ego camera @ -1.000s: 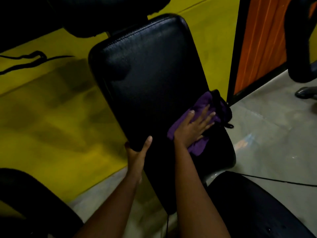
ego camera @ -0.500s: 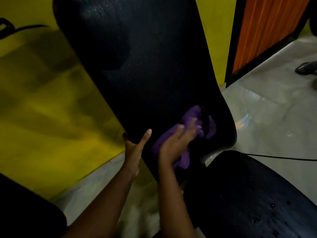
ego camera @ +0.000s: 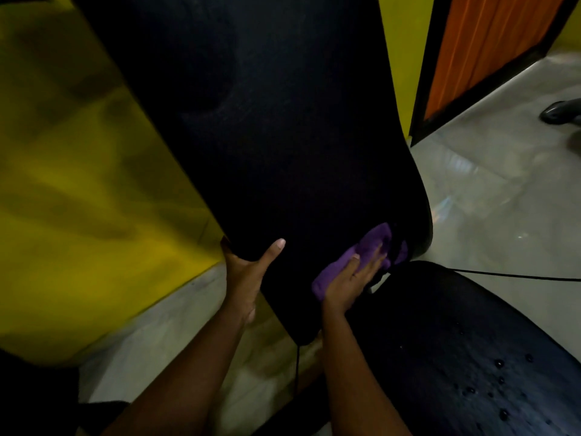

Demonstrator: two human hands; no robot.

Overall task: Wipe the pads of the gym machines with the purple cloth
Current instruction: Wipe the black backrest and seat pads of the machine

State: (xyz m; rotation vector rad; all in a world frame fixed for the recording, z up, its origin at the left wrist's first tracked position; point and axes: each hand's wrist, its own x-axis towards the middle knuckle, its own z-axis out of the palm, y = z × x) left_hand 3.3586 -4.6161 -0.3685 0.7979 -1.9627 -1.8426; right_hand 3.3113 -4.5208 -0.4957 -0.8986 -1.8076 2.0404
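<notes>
yellow wall: fills the left side, blurred, with dull shadow patches across it.
dark shape: sits in the lower left corner, too dim to identify.
left hand: grips the left edge of the back pad near its lower end. The thumb lies across the front face, and the fingers go round behind the edge, out of sight.
back pad: long, black and textured, tilted. It runs from the top of the view down to a narrow lower end between the two forearms.
purple cloth: bunched against the lower right part of the back pad, just above the gap where it meets the seat pad. Most of it lies under the right hand, and a purple fold shows past the fingertips.
right hand: laid flat on the purple cloth with fingers straight and close together, pressing it onto the back pad.
seat pad: black, lower right, just beside the lower end of the back pad. Its surface carries scattered droplets.
cable: thin and black, running along the floor from the seat pad to the right edge.
floor: pale grey and glossy, with faint reflections.
orange panel: upper right, ribbed, set in a black frame that meets the floor.
dark object: on the floor at the far right edge, cut off by the frame, so it cannot be identified.
</notes>
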